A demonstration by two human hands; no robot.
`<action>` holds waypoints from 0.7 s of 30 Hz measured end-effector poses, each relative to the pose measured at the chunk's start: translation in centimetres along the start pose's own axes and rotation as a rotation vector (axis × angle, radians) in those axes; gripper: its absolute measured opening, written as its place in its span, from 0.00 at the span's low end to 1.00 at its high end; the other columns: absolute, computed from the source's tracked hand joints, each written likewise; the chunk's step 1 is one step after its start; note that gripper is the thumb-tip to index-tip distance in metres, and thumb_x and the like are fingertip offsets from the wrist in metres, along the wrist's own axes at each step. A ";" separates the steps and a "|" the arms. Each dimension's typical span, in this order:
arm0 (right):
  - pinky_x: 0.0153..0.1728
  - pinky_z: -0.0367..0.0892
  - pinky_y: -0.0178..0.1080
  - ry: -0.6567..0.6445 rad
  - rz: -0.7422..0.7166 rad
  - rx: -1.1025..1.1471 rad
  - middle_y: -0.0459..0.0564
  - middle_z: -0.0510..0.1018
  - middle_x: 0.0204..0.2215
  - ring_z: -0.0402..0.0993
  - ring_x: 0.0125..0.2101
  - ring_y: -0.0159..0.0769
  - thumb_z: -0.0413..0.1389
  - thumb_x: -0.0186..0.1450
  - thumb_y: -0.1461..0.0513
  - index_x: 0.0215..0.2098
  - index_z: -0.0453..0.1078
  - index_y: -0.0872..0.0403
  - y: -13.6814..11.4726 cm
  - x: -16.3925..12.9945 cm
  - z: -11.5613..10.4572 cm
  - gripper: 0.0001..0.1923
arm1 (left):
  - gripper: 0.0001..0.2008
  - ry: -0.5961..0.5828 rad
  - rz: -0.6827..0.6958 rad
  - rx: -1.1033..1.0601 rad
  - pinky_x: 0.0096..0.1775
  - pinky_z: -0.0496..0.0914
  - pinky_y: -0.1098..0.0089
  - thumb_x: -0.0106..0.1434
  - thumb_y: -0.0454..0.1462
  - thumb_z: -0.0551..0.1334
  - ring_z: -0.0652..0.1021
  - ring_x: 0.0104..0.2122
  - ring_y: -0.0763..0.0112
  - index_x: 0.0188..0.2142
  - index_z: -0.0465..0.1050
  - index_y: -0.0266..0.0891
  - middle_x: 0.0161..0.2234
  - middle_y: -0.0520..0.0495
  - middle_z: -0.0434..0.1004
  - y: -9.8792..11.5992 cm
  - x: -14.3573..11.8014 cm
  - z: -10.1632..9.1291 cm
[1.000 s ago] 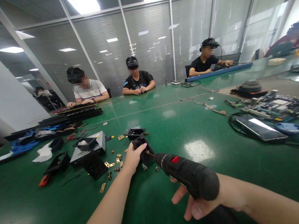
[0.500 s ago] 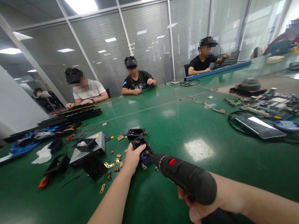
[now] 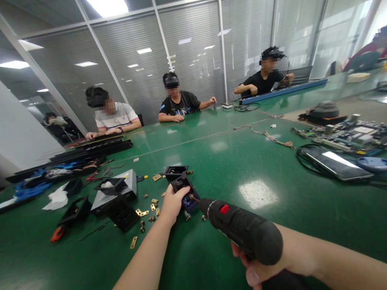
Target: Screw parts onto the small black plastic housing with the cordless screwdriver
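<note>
My left hand [image 3: 173, 203] is closed around a small black plastic housing [image 3: 184, 183], with the thumb over its edge. Wrapped round the handle of a black cordless drill [image 3: 243, 227] with a red switch on top is my right hand [image 3: 251, 268]. The drill's bit points left and reaches the housing's inside, close to a small brass-coloured part there; whether it touches cannot be made out. Another black housing [image 3: 174, 171] lies just behind the held one. Left of my left hand, several brass plates [image 3: 143, 213] and screws [image 3: 142, 226] are scattered.
At left are a silver metal box [image 3: 130, 184], black frames [image 3: 75, 211], an orange-handled tool [image 3: 57, 233] and dark strips [image 3: 88, 152]. A phone [image 3: 336, 161], cables and a circuit board [image 3: 364, 132] lie at right. Several people sit across the green table [image 3: 210, 157].
My hands, the housing and the drill hold nearly the same pose. Across the table, the middle person's arm has stretched out to a small object, and the person at right has moved an arm.
</note>
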State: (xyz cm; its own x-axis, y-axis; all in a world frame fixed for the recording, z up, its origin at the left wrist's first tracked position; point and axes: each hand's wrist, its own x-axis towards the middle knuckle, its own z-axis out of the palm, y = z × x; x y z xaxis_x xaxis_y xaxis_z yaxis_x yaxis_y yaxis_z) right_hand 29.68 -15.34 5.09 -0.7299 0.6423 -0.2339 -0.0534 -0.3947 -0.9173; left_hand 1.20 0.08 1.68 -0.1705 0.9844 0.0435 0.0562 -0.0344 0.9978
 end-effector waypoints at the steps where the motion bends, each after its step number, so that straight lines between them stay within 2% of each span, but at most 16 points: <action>1: 0.29 0.74 0.35 0.000 0.001 0.003 0.44 0.80 0.29 0.85 0.28 0.38 0.86 0.47 0.56 0.35 0.73 0.55 0.0 0.0 0.0 0.30 | 0.27 -0.002 -0.015 -0.006 0.50 0.83 0.50 0.49 0.47 0.79 0.87 0.40 0.52 0.47 0.81 0.40 0.40 0.43 0.88 0.0 0.0 0.0; 4: 0.30 0.75 0.35 0.002 -0.002 -0.003 0.44 0.81 0.29 0.86 0.28 0.38 0.86 0.47 0.57 0.35 0.74 0.56 0.0 0.0 -0.1 0.30 | 0.29 -0.006 -0.054 -0.028 0.51 0.83 0.50 0.47 0.47 0.80 0.87 0.41 0.52 0.47 0.81 0.40 0.41 0.43 0.88 0.0 0.0 0.0; 21: 0.31 0.75 0.35 -0.020 -0.013 -0.038 0.45 0.81 0.29 0.86 0.29 0.38 0.85 0.49 0.56 0.36 0.75 0.56 -0.1 -0.1 -0.2 0.28 | 0.29 0.000 -0.054 -0.057 0.52 0.82 0.49 0.46 0.46 0.80 0.87 0.41 0.52 0.47 0.81 0.41 0.41 0.44 0.88 -0.3 0.2 -0.1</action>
State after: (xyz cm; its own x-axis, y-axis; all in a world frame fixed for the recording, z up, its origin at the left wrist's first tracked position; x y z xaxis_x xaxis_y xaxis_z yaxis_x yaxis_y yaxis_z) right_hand 29.87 -15.24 5.13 -0.7426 0.6341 -0.2156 -0.0375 -0.3608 -0.9319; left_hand 1.08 0.29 1.40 -0.1716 0.9851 -0.0101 -0.0096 0.0086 0.9999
